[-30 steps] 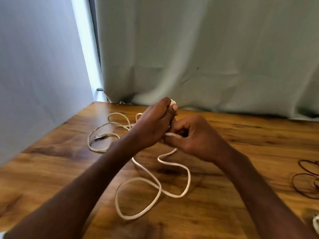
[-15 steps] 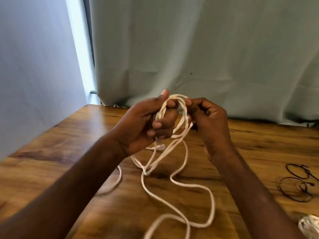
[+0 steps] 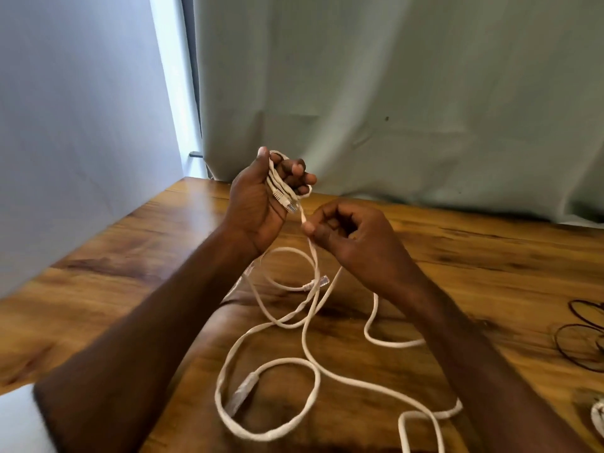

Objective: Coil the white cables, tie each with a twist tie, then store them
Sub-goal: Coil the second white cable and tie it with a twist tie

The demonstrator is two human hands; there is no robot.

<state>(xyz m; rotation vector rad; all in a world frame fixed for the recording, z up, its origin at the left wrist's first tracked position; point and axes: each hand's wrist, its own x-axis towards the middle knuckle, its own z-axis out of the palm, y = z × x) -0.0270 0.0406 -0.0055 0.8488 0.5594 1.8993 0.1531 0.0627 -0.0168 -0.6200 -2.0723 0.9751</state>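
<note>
My left hand (image 3: 261, 204) is raised above the wooden table (image 3: 474, 263), palm toward me, and grips a small coil of white cable with a clear plug end lying in the palm. A strand runs from that coil down to my right hand (image 3: 356, 240), which pinches it between thumb and forefinger just below and right of the left hand. The rest of the white cable (image 3: 310, 364) lies in loose loops on the table under my forearms. A second plug (image 3: 323, 280) rests among the loops.
Thin dark twist ties (image 3: 581, 341) lie at the table's right edge. Another white coil (image 3: 598, 420) shows at the lower right corner. A pale green curtain (image 3: 392, 93) hangs behind the table, and a grey wall stands at the left.
My right hand has dropped from beside the left hand and now pinches the strand lower down. The left hand has turned palm up with the coil in it. The loose loops have shifted on the table.
</note>
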